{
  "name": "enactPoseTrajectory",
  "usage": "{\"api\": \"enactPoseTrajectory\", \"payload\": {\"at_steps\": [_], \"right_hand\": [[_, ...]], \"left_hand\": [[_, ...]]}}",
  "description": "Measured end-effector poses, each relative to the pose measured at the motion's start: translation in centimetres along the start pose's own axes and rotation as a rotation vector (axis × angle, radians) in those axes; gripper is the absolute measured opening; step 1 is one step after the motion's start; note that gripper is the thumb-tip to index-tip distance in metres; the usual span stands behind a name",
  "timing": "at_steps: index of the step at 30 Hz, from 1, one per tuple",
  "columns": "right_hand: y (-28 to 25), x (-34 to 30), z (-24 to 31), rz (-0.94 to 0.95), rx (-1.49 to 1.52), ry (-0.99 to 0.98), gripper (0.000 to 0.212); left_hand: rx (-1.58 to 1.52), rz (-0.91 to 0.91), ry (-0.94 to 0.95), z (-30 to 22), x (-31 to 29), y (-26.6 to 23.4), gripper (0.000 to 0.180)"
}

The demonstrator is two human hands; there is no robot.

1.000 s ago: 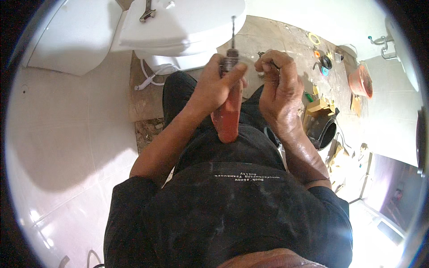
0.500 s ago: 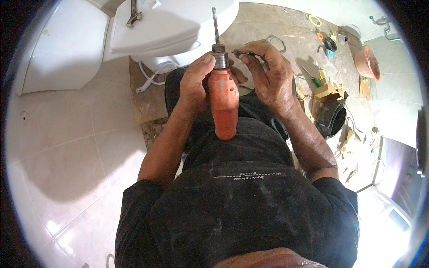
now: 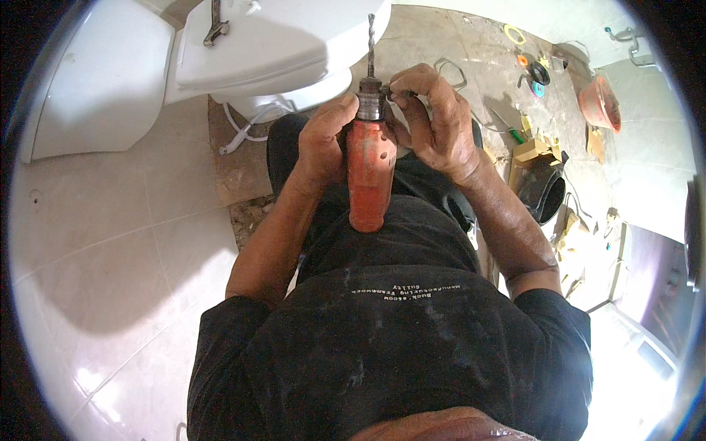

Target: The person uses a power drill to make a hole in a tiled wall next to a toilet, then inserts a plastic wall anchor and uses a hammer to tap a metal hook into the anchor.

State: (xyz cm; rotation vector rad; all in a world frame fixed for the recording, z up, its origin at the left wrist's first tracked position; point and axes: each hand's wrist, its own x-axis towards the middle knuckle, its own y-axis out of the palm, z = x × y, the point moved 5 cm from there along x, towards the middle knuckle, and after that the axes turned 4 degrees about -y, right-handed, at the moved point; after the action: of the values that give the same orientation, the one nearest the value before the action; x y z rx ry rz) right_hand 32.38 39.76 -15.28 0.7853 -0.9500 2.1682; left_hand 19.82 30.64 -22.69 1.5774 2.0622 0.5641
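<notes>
In front of my body a worn orange-red power drill (image 3: 370, 176) points away from me. A spiral drill bit (image 3: 371, 45) sticks straight out of its metal chuck (image 3: 370, 106). My left hand (image 3: 323, 141) wraps the drill's left side, its thumb lying along the chuck. On the other side my right hand (image 3: 443, 123) pinches a small dark chuck key (image 3: 387, 89) between thumb and fingers, against the right side of the chuck. The fingers cover most of the key, so whether its teeth are engaged is hidden.
A white toilet (image 3: 254, 51) stands ahead on the left, with a wrench (image 3: 216, 31) on its lid. Beneath it lies a white spray hose (image 3: 239, 138). Over the floor at right are a green-handled screwdriver (image 3: 517, 136), a black container (image 3: 540, 189) and an orange bucket (image 3: 599, 103).
The drill has shifted slightly right, and its bit now stands more upright. My right hand has brought the chuck key from beside the chuck up against it.
</notes>
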Motion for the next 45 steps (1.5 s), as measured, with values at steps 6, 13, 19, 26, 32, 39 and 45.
{"api": "enactPoseTrajectory", "payload": {"at_steps": [6, 13, 19, 26, 32, 39, 45], "right_hand": [[-1.2, 2.0, 1.2, 0.203, -0.206, -0.406, 0.036], [-1.9, 3.4, 0.6, 0.362, -0.271, -0.619, 0.046], [0.0, 1.5, -0.2, 0.201, -0.172, -0.282, 0.044], [2.3, -1.1, -1.6, -0.079, -0.068, 0.378, 0.020], [0.6, 1.3, 0.4, -0.003, -0.068, 0.464, 0.012], [0.0, -0.8, 1.1, -0.153, -0.101, 0.281, 0.022], [0.2, -0.4, 0.0, -0.154, -0.099, 0.083, 0.023]], "left_hand": [[-0.035, 0.052, -0.092, -0.5, -0.2, 1.1, 0.042], [0.276, 0.192, 0.035, -1.1, 0.2, 3.1, 0.056], [0.479, -0.039, 0.176, -1.0, -0.5, 2.5, 0.052], [0.713, -0.148, 0.378, -1.5, -0.6, 2.5, 0.046], [0.391, 0.006, 0.250, -1.4, 0.1, 1.7, 0.035], [0.094, -0.032, 0.091, -1.0, -0.4, 0.1, 0.036], [-0.074, -0.020, -0.001, 1.1, 0.4, -2.7, 0.035]]}}
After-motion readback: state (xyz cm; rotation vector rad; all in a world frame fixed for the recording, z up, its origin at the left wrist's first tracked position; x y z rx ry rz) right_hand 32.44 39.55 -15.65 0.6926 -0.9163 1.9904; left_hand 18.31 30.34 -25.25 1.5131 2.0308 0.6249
